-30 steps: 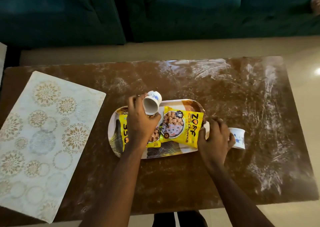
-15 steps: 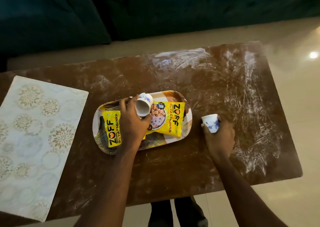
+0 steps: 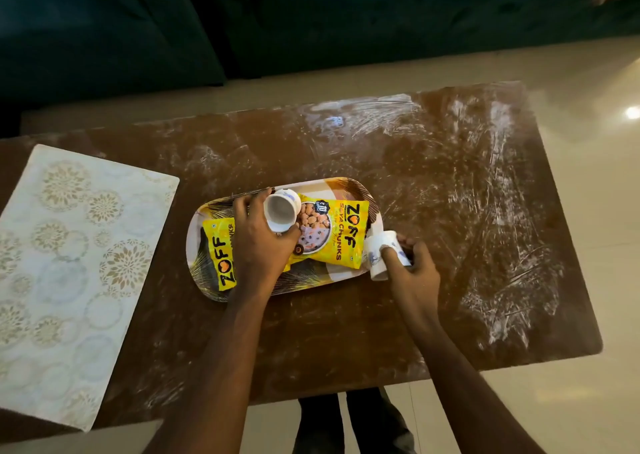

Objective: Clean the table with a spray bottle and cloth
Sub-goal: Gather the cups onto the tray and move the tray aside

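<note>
tbh the left hand grips a white ceramic cup and the right hand grips a blue-printed white cup. Both are held sideways, so either could slip and crack on the dusty brown bench.

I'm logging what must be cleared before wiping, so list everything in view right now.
table: one, brown with white smears, mid-view
placemat: one, cream with gold flowers, table's left end
tray: one, oval, patterned, mid-table
snack packets: two, yellow, on the tray
cups: two, white with blue print, one over the tray, one at its right edge
sofa: one, dark green, beyond the table
floor: one, cream, around the table
left hand: one, grips the cup over the tray
right hand: one, grips the other cup
</note>
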